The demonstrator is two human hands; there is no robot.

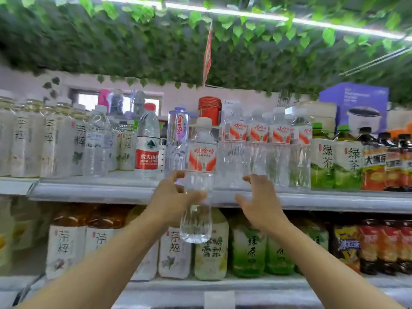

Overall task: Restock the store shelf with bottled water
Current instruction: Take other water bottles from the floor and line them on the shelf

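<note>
The left hand [172, 197] grips a clear water bottle [199, 175] around its middle, fingers and thumb curled round it, holding it upright in front of the upper shelf [334, 200] — its white cap level with the caps of the row behind, its base hanging below the shelf's front edge. The right hand [259, 200] is just beside it, fingers spread and loosely bent, holding nothing. On the shelf to the right stands a row of matching red-labelled water bottles [267, 148]; to the left a red-capped bottle [147, 143] and a purple-lettered one [178, 139]. Green tea bottles [336, 159] stand further right — more tea on the lower shelf [245, 284].
</note>
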